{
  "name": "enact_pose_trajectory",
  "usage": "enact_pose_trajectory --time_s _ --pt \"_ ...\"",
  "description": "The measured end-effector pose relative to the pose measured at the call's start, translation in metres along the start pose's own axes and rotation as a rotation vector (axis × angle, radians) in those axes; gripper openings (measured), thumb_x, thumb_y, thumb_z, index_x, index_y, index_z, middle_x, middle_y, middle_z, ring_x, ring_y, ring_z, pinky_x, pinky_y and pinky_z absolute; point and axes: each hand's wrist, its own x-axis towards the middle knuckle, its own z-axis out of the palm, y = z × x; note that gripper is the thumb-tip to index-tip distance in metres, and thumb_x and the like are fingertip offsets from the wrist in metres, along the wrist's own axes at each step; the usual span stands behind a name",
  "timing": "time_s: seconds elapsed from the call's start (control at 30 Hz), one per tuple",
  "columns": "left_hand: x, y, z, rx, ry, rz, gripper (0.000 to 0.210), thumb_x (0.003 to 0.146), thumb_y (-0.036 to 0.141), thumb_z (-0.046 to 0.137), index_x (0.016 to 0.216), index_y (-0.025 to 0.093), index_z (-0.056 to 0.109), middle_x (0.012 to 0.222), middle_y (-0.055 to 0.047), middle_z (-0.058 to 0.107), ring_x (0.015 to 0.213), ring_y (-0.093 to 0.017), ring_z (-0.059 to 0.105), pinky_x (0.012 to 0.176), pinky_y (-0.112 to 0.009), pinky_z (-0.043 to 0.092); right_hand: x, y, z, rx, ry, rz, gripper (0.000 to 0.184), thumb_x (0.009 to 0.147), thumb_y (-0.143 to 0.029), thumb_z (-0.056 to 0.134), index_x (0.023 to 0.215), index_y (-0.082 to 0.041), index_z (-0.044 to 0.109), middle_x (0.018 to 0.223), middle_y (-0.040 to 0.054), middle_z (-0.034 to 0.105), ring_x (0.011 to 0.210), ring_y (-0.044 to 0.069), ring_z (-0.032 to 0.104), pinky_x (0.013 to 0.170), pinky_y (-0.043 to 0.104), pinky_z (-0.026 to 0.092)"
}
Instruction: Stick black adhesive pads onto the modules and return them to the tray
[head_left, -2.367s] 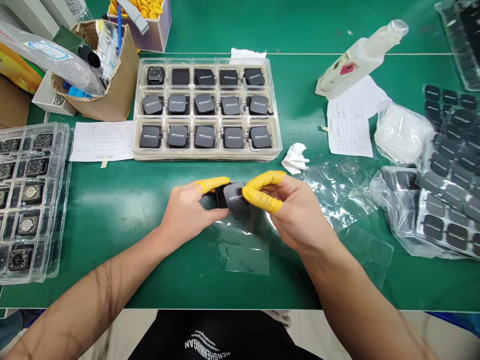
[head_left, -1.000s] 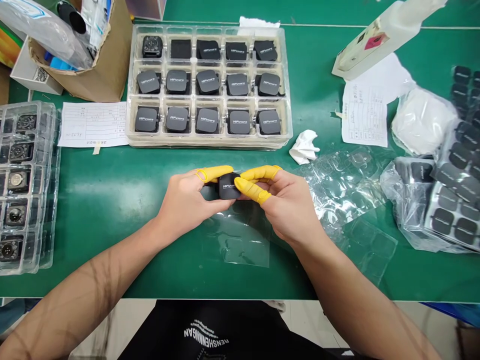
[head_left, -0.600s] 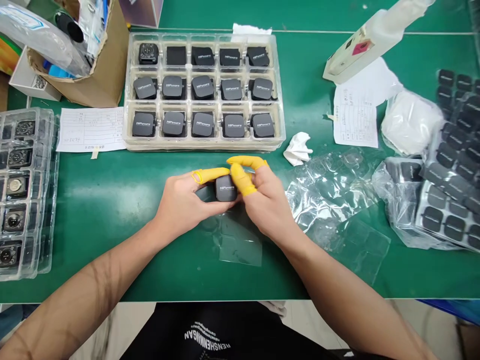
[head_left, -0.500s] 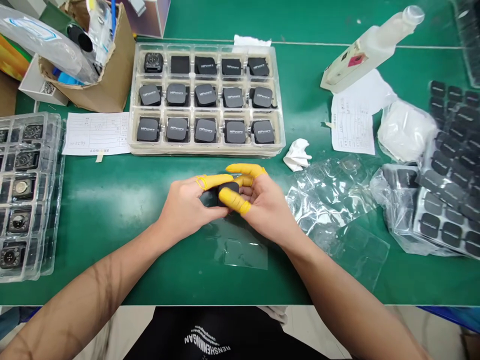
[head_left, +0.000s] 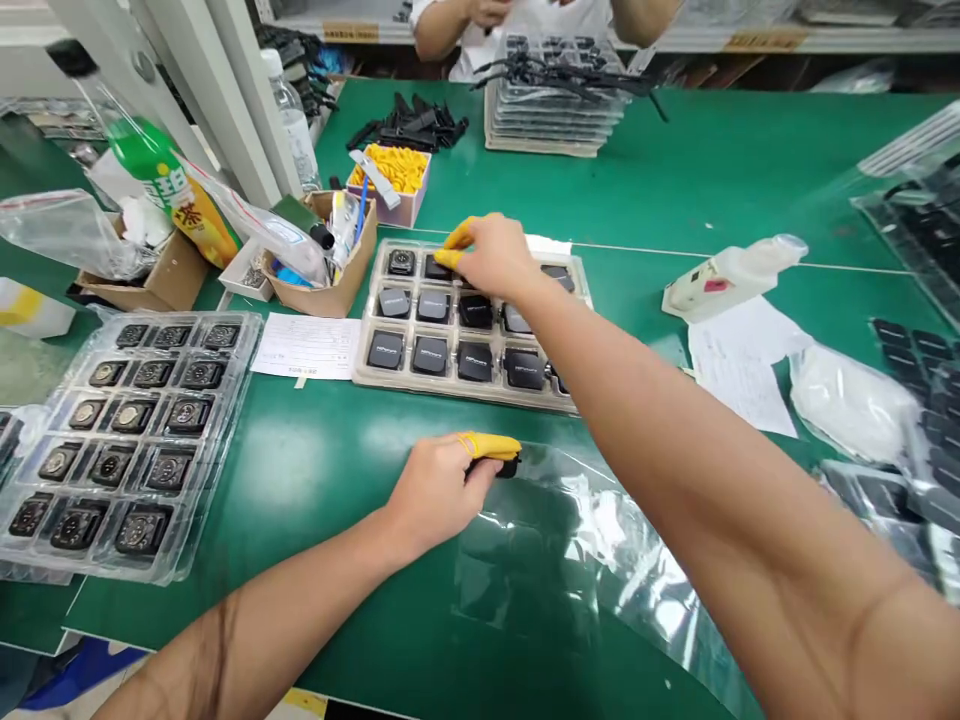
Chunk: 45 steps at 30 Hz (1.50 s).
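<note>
My left hand [head_left: 442, 490], a yellow finger cot on its index finger, pinches a small black watch case [head_left: 510, 467] low over the table; the fingers cover most of it. My right hand [head_left: 487, 255] reaches to the back row of a clear plastic tray [head_left: 358, 360]. Its yellow-covered thumb and finger close on a black square watch piece [head_left: 437, 270] in the second compartment from the left. A bare watch back [head_left: 401, 262] sits in the compartment beside it. Other compartments hold watch pieces [head_left: 431, 355] with dark labelled covers; my right forearm hides some of them.
Another clear tray [head_left: 251, 350] of watch cases stands at the left. Clear film [head_left: 555, 540] lies in front of me. A white bottle [head_left: 727, 280], paper sheets [head_left: 739, 365] and a box of finger cots [head_left: 409, 205] stand around. A co-worker's arms [head_left: 442, 30] show behind stacked trays [head_left: 555, 125].
My hands have parted: the right has gone forward to the tray's back row, while the left keeps the black watch case. The view has tilted up and turned left.
</note>
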Motion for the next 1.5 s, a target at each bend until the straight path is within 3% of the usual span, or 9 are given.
enact_pose_trajectory --time_s 0.2,0.33,0.53,0.7,0.83,0.97,1.17,1.4,1.5 --pt "0.0 0.001 0.002 -0.008 0.024 0.012 0.03 0.094 0.015 0.059 0.113 0.024 0.08 0.103 0.001 0.085 0.093 -0.021 0.083 0.086 -0.029 0.071 0.017 -0.011 0.039 -0.206 -0.076 -0.093 0.038 0.083 -0.041 0.086 0.103 -0.01 0.076 0.122 0.0187 0.061 0.112 0.034 0.064 0.102 0.058 0.05" --pt "0.001 0.003 0.001 -0.051 0.028 -0.036 0.03 0.089 0.012 0.065 0.111 0.023 0.082 0.1 0.0 0.085 0.087 -0.022 0.082 0.082 -0.034 0.071 0.028 -0.021 0.049 -0.239 -0.158 -0.062 0.04 0.07 -0.025 0.093 0.1 -0.007 0.075 0.119 0.0193 0.066 0.111 0.036 0.066 0.102 0.057 0.052" --pt "0.004 0.005 -0.002 -0.084 0.01 -0.08 0.028 0.089 0.01 0.066 0.108 0.022 0.083 0.104 -0.004 0.085 0.095 -0.022 0.082 0.092 -0.034 0.068 0.026 -0.033 0.035 0.22 -0.161 -0.099 0.024 0.07 -0.012 0.087 0.089 -0.013 0.073 0.091 0.0059 0.073 0.096 0.023 0.071 0.096 0.041 0.06" --pt "0.004 0.005 0.001 -0.242 -0.008 -0.185 0.026 0.084 0.015 0.075 0.109 0.02 0.082 0.109 -0.005 0.085 0.098 -0.022 0.082 0.098 -0.037 0.067 -0.058 -0.034 -0.02 0.785 -0.18 0.043 0.023 0.085 -0.033 0.082 0.09 -0.016 0.067 0.092 0.0045 0.072 0.088 0.017 0.073 0.085 0.035 0.064" --pt "0.004 0.008 0.001 -0.297 -0.003 -0.27 0.048 0.067 0.034 0.096 0.11 0.02 0.081 0.106 -0.006 0.085 0.101 -0.028 0.081 0.101 -0.043 0.067 -0.182 -0.021 -0.056 0.795 -0.035 0.256 0.05 0.065 -0.041 0.097 0.102 -0.024 0.067 0.097 0.001 0.072 0.073 0.016 0.073 0.069 0.034 0.065" --pt "0.003 0.007 0.001 -0.242 -0.014 -0.269 0.056 0.062 0.028 0.096 0.115 0.022 0.08 0.106 -0.004 0.085 0.096 -0.029 0.082 0.093 -0.043 0.069 -0.261 -0.009 -0.05 0.801 -0.188 0.438 0.039 0.079 -0.047 0.085 0.108 -0.024 0.073 0.094 0.0049 0.075 0.081 0.022 0.077 0.077 0.041 0.068" --pt "0.002 0.001 0.001 -0.306 0.01 -0.273 0.061 0.065 0.035 0.096 0.123 0.022 0.079 0.117 -0.006 0.083 0.107 -0.029 0.08 0.106 -0.045 0.065 -0.266 0.004 -0.04 0.534 0.054 0.238 0.012 0.087 -0.038 0.079 0.087 -0.026 0.08 0.102 0.0069 0.075 0.102 0.024 0.073 0.093 0.043 0.065" --pt "0.001 0.003 0.0 -0.306 0.011 -0.284 0.058 0.066 0.036 0.097 0.121 0.025 0.081 0.115 -0.005 0.083 0.106 -0.029 0.08 0.108 -0.049 0.064 -0.274 -0.003 -0.037 0.545 0.078 0.258 0.008 0.092 -0.03 0.072 0.093 -0.025 0.078 0.115 0.009 0.061 0.103 0.021 0.07 0.087 0.038 0.067" --pt "0.001 0.004 0.0 -0.341 0.017 -0.275 0.056 0.069 0.034 0.096 0.121 0.025 0.081 0.115 -0.005 0.083 0.106 -0.029 0.08 0.11 -0.05 0.063 -0.275 -0.004 -0.057 0.528 0.093 0.26 0.011 0.092 -0.036 0.072 0.092 -0.025 0.076 0.112 0.0086 0.062 0.104 0.021 0.068 0.078 0.034 0.065"
